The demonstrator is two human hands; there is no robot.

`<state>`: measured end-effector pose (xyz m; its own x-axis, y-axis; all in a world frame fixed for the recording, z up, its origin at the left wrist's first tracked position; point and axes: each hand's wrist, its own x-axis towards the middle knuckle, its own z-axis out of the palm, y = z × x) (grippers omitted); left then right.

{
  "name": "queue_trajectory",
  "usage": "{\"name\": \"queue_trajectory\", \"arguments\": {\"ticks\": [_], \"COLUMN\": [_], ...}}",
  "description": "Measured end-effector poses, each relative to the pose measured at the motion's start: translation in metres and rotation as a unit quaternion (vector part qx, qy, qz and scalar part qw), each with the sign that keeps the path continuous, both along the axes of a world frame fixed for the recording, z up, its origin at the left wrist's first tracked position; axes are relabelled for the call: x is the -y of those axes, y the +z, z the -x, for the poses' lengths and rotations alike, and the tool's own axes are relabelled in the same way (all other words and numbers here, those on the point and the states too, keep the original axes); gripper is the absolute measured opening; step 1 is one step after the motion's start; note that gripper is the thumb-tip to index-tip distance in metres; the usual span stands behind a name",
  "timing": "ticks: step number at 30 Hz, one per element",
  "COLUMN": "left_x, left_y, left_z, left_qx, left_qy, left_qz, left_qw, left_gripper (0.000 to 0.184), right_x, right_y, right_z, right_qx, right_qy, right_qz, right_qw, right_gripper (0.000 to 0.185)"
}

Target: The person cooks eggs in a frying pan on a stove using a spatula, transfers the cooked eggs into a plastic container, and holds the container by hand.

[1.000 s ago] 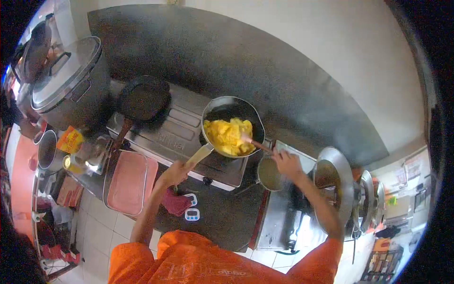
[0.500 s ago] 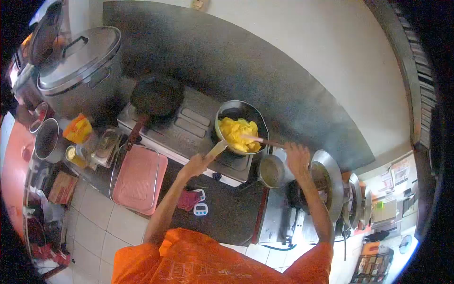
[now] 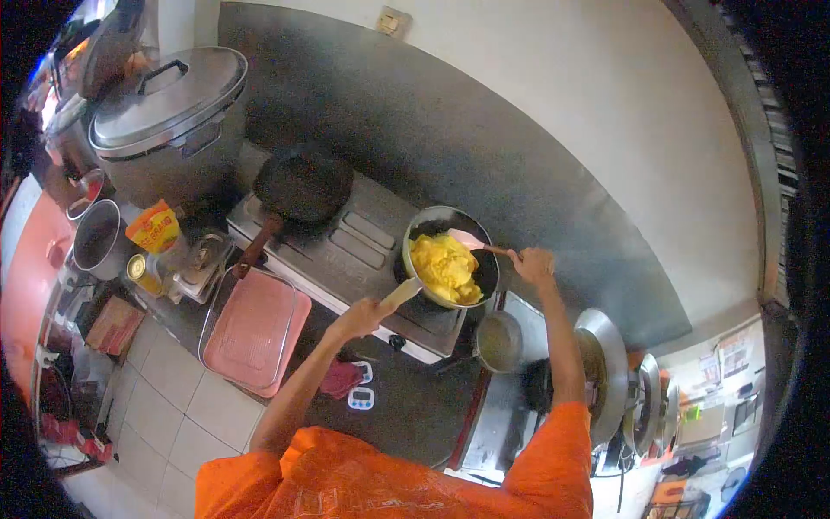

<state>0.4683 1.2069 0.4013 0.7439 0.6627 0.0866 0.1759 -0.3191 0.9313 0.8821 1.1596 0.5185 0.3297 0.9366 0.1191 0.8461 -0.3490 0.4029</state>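
Observation:
My left hand (image 3: 361, 318) is wrapped round the pale handle of a deep frying pan (image 3: 489, 251) on the right side of the stove. Yellow food like scrambled egg (image 3: 443, 266) lies heaped in the pan. In my right hand (image 3: 532, 263) is a spatula (image 3: 486, 247) with a brown handle and a pinkish head. Its head rests at the upper edge of the yellow food, inside the pan.
A dark pan (image 3: 304, 183) sits on the stove's left side. Left of it stands a large lidded pot (image 3: 173, 130). A pink tray (image 3: 251, 333), a timer (image 3: 361, 398) and a small saucepan (image 3: 499, 341) are nearer me. Woks (image 3: 612, 372) stand at right.
My right hand has moved the spatula head from the middle of the yellow food to its upper edge. My left hand stays on the pan handle. The camera view has shifted slightly.

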Motion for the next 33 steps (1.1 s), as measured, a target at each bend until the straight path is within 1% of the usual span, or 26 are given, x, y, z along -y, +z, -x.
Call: {"name": "queue_trajectory", "arguments": {"ticks": [2,4,6,9,12,15,20,21,22,24,27,31,33], "left_x": [-0.001,-0.002,-0.004,-0.002,-0.002,-0.002,-0.002,0.000,0.000,-0.002,-0.004,-0.002,-0.004], "left_y": [-0.005,-0.011,-0.010,0.004,-0.014,-0.006,-0.026,-0.012,-0.003,-0.006,-0.011,-0.005,-0.016], "left_z": [-0.003,-0.006,-0.008,-0.010,-0.013,-0.012,-0.014,-0.012,-0.011,-0.009,-0.008,-0.007,-0.008], "left_qx": [-0.002,-0.040,-0.105,-0.183,-0.138,-0.167,-0.153,-0.155,-0.155,-0.154,-0.146,-0.108,-0.102], "left_qy": [0.004,0.008,0.011,0.031,0.049,0.035,0.039,0.045,0.054,0.035,0.015,0.014,0.008], "left_qz": [-0.005,0.055,0.175,0.195,0.194,0.192,0.205,0.196,0.186,0.168,0.150,0.143,0.116], "left_qw": [1.000,0.998,0.979,0.963,0.970,0.966,0.966,0.967,0.969,0.973,0.978,0.984,0.988], "left_gripper": [0.059,0.058,0.057,0.062,0.062,0.062,0.064,0.064,0.064,0.064,0.064,0.062,0.060], "right_x": [-0.022,-0.044,-0.068,-0.084,-0.095,-0.093,-0.048,-0.036,-0.023,0.007,0.055,0.104,0.115], "right_y": [-0.003,-0.008,-0.015,-0.014,-0.008,0.002,0.034,0.038,0.041,0.047,0.057,0.063,0.067], "right_z": [-0.002,-0.003,-0.006,-0.018,-0.026,-0.032,-0.027,-0.026,-0.025,-0.019,0.001,0.033,0.060], "right_qx": [-0.023,-0.039,-0.045,-0.024,-0.063,-0.071,-0.012,0.001,0.010,0.029,0.064,0.083,0.094], "right_qy": [0.084,0.151,0.200,0.301,0.349,0.408,0.422,0.420,0.402,0.365,0.385,0.337,0.321], "right_qz": [-0.001,0.008,0.024,0.014,0.037,-0.004,-0.045,-0.052,-0.036,-0.004,0.007,0.021,0.020], "right_qw": [0.996,0.988,0.978,0.953,0.934,0.910,0.905,0.906,0.915,0.930,0.921,0.937,0.942], "right_gripper": [0.052,0.052,0.051,0.048,0.044,0.039,0.036,0.037,0.036,0.035,0.032,0.028,0.028]}}
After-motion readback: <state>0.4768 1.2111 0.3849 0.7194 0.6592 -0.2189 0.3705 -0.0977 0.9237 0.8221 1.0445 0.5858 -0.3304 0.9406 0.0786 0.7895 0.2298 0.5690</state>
